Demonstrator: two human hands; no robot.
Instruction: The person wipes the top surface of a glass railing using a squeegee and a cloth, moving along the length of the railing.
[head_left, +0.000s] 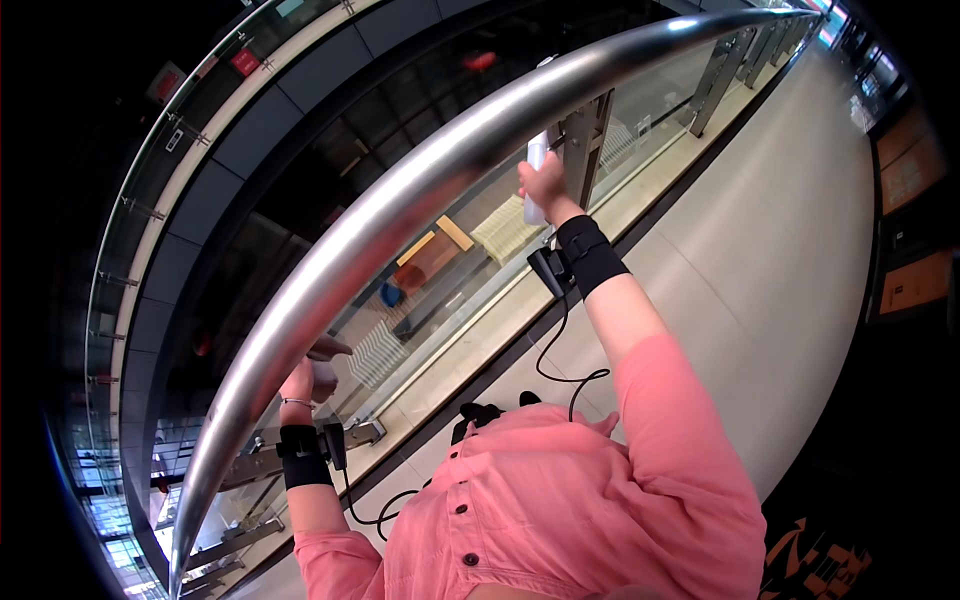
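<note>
My right hand is closed around a translucent white plastic bottle, held upright close to the glass panel of a balustrade. The thick metal handrail crosses in front of the bottle's upper part. A small pale piece shows just beyond the rail, in line with the bottle. My left hand is at the glass below the rail, farther left, and the rail hides its fingers. Beside it a greyish shape shows; whether it is a cloth or the hand's reflection is unclear.
A metal post stands just beyond my right hand. Black wrist bands carry small devices with dangling cables. A pale tiled floor runs along the balustrade. Through the glass a lower level with benches shows. Across the void curves another balcony.
</note>
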